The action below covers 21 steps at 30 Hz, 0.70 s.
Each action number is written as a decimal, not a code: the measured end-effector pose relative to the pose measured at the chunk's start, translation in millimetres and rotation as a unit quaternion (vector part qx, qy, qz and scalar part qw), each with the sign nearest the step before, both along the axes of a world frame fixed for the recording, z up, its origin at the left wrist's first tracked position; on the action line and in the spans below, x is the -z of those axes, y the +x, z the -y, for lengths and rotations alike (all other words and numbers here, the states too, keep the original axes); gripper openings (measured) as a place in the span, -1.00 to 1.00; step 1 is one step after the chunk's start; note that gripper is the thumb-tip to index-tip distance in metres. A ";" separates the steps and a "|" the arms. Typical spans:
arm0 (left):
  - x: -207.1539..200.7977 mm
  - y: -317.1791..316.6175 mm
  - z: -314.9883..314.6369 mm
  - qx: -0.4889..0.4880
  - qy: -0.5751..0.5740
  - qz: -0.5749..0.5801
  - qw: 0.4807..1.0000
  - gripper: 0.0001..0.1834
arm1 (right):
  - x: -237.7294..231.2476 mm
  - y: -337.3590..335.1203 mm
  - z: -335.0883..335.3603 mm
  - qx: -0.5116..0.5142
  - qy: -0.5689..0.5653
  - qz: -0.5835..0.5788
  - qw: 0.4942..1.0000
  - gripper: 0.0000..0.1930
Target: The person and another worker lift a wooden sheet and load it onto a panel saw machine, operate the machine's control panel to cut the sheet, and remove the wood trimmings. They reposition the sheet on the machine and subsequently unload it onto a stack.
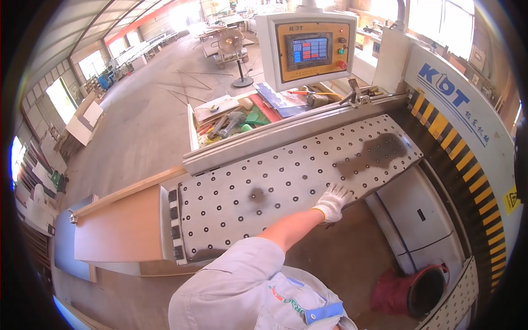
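My left hand (pixel 333 202), in a white knit work glove, rests palm down near the front edge of a long grey machine table (pixel 275 165) dotted with rows of small round black-ringed holes. Its fingers are spread apart, and I see nothing held in it. Just beyond it, dark worn patches (pixel 379 154) mark the tabletop. My right hand is out of view.
A control panel (pixel 309 52) with a lit screen and buttons hangs above the far side. Behind the table's rail, a tray (pixel 193 132) holds tools and scraps. Yellow-black stripes (pixel 462 148) edge the machine at right. A red bucket-like container (pixel 390 294) stands below; a wooden panel (pixel 124 228) lies left.
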<state>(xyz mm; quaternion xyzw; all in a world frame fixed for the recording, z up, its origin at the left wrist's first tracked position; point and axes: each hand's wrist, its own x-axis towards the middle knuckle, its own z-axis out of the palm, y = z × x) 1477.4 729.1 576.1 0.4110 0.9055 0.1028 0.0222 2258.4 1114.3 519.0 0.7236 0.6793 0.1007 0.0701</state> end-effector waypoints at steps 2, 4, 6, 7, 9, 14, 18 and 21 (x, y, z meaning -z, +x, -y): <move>-0.4 5.0 -29.6 0.033 0.028 0.018 0.999 -0.01 | 24.1 103.4 -5.3 -0.075 0.181 0.086 0.977 0.04; -8.7 3.7 -20.7 0.025 0.008 0.023 0.999 -0.03 | 47.9 106.0 -2.9 -0.128 0.253 0.118 0.952 -0.01; -13.2 3.6 -15.4 0.023 -0.009 0.027 0.999 -0.04 | 50.4 100.2 -3.6 -0.104 0.216 0.088 0.967 -0.08; -13.8 5.1 -12.8 0.022 0.000 0.033 0.999 -0.03 | 48.2 95.1 -9.2 -0.105 0.216 0.087 0.967 -0.08; -12.4 5.1 -12.9 0.020 0.007 0.032 0.999 -0.03 | 40.9 69.2 -24.7 -0.008 0.075 0.017 0.997 -0.11; 0.5 0.4 -14.4 0.017 0.029 0.005 0.999 0.01 | 21.9 61.5 -28.8 0.008 0.036 0.005 0.999 -0.04; 3.1 -0.7 -19.9 0.019 0.020 0.004 1.000 0.01 | 17.3 60.5 -26.6 0.021 0.030 0.008 0.999 -0.03; 2.8 -1.9 -19.5 0.016 0.012 -0.005 1.000 0.02 | 15.2 52.7 -20.8 0.022 0.029 0.011 0.999 -0.03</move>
